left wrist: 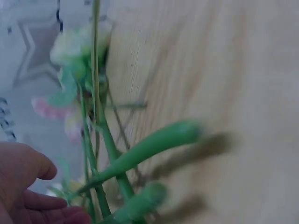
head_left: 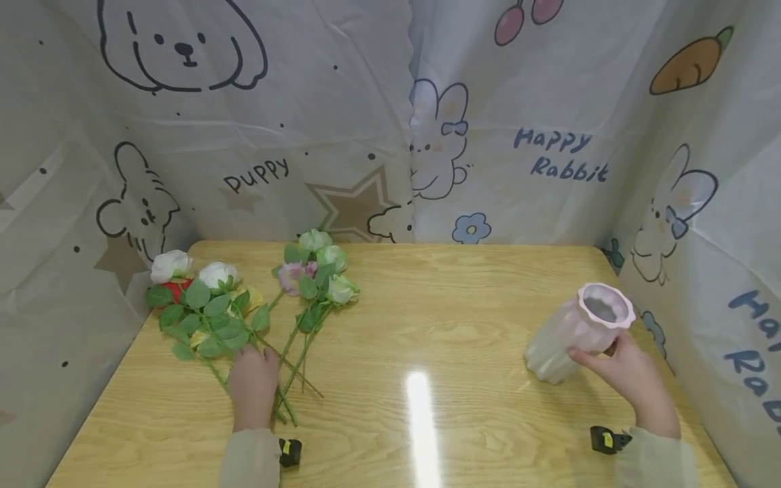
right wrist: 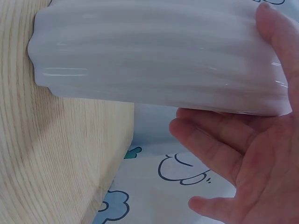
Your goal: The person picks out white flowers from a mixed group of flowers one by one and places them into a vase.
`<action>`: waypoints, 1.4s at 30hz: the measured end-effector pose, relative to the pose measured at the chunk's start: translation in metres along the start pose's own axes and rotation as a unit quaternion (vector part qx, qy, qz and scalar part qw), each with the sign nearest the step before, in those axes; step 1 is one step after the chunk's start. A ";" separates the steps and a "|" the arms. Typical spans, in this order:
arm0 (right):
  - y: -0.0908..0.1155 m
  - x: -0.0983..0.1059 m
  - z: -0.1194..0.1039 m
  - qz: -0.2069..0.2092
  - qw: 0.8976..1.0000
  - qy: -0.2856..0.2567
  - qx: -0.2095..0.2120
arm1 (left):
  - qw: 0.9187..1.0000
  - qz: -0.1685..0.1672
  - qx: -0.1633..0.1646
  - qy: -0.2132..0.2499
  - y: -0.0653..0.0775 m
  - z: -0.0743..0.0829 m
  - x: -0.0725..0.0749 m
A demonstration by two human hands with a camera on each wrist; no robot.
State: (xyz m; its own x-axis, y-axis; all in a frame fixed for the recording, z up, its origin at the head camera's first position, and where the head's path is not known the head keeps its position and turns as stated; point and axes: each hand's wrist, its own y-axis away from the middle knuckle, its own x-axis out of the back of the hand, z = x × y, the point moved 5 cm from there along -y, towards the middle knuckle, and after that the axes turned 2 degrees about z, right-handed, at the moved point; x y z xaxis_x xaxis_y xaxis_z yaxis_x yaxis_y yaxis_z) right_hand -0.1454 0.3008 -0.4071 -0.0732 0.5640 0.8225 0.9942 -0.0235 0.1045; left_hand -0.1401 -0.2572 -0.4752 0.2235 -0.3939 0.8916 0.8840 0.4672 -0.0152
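My left hand (head_left: 253, 379) reaches in at the stems of the left-hand bunch of artificial flowers, just below its leaves (head_left: 228, 332). This bunch has white roses (head_left: 171, 266), a red bloom (head_left: 177, 290) and yellow ones. In the left wrist view, thumb and fingers stand apart beside green stems (left wrist: 154, 145), with no stem visible between them. My right hand (head_left: 634, 376) grips a fluted vase (head_left: 558, 339), pale with a pinkish scalloped rim, near its top. The vase leans to the right, its thumb-side wall (right wrist: 154, 51) under my thumb and its base by the tabletop.
Next to the left bunch lie pale green roses (head_left: 343, 289) and a light purple flower (head_left: 295, 276), their stems crossing toward the front. The wooden table (head_left: 427, 325) is bordered by a printed cloth (head_left: 342, 122) at the back and sides.
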 end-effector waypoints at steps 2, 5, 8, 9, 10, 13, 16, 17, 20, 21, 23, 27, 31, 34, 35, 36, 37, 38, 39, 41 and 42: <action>0.001 -0.001 0.000 0.001 1.000 -0.003 0.004 | 1.000 0.005 0.029 0.006 -0.012 -0.005 0.000; 0.001 -0.003 -0.001 0.003 1.000 -0.009 0.010 | 0.998 -0.008 0.057 -0.004 -0.026 -0.011 -0.001; 0.002 -0.004 -0.003 0.006 1.000 -0.012 0.017 | 0.997 -0.026 0.075 -0.009 -0.032 -0.015 0.001; 0.002 -0.004 -0.004 0.007 1.000 -0.014 0.018 | 0.996 -0.034 0.078 -0.012 -0.033 -0.015 0.002; 0.002 -0.004 -0.004 0.007 1.000 -0.013 0.018 | 0.996 -0.045 0.079 -0.009 -0.033 -0.016 0.002; 0.003 -0.004 -0.004 0.006 1.000 -0.008 0.011 | 0.996 -0.064 0.066 -0.008 -0.033 -0.014 0.003; 0.003 -0.003 -0.003 0.004 1.000 0.004 0.000 | 0.996 -0.075 0.041 0.000 -0.032 -0.011 0.003; 0.003 -0.003 -0.003 0.005 1.000 0.007 -0.001 | 0.997 -0.072 0.035 0.002 -0.031 -0.010 0.003; 0.003 -0.002 -0.003 0.016 1.000 0.016 0.005 | 0.998 -0.058 0.022 0.015 -0.031 -0.008 0.004; 0.002 -0.002 -0.004 0.022 1.000 0.016 0.009 | 0.998 -0.053 0.023 0.019 -0.030 -0.007 0.005; 0.002 -0.002 -0.004 0.030 0.999 0.005 0.017 | 0.998 -0.043 0.026 0.024 -0.030 -0.006 0.005; 0.000 -0.003 -0.003 0.035 0.999 -0.015 0.024 | 0.999 -0.030 0.025 0.015 -0.030 0.000 0.009; -0.001 -0.005 -0.004 0.038 0.998 -0.033 0.030 | 1.000 -0.014 0.017 0.013 -0.029 0.009 0.017; -0.003 -0.009 -0.009 0.039 0.997 -0.056 0.042 | 1.000 -0.001 0.010 0.025 -0.029 0.017 0.024; -0.004 -0.010 -0.011 0.035 0.996 -0.067 0.046 | 1.000 0.002 0.008 0.027 -0.028 0.020 0.026; -0.004 -0.012 -0.013 0.034 0.995 -0.076 0.051 | 1.000 0.003 0.006 0.029 -0.029 0.023 0.028; -0.005 -0.013 -0.015 0.033 0.995 -0.079 0.054 | 0.999 0.004 0.006 0.032 -0.029 0.026 0.030; -0.006 -0.015 -0.017 0.031 0.994 -0.085 0.055 | 0.999 0.004 0.006 0.035 -0.028 0.029 0.032; -0.007 -0.016 -0.019 0.029 0.994 -0.087 0.055 | 0.999 0.007 0.004 0.036 -0.028 0.032 0.035; -0.009 -0.019 -0.023 0.026 0.994 -0.090 0.058 | 0.999 0.011 0.000 0.040 -0.027 0.040 0.040; -0.010 -0.020 -0.024 0.026 0.994 -0.089 0.057 | 0.999 0.014 -0.003 0.043 -0.026 0.045 0.042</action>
State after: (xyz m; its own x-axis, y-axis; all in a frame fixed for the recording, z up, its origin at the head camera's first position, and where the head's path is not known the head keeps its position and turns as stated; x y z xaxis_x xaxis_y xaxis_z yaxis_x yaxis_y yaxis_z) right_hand -0.1563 0.2697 -0.4113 -0.0162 0.7024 0.7116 0.9995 0.0315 -0.0083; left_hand -0.1721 -0.2505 -0.4167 0.2832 -0.4475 0.8483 0.8789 0.4750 -0.0429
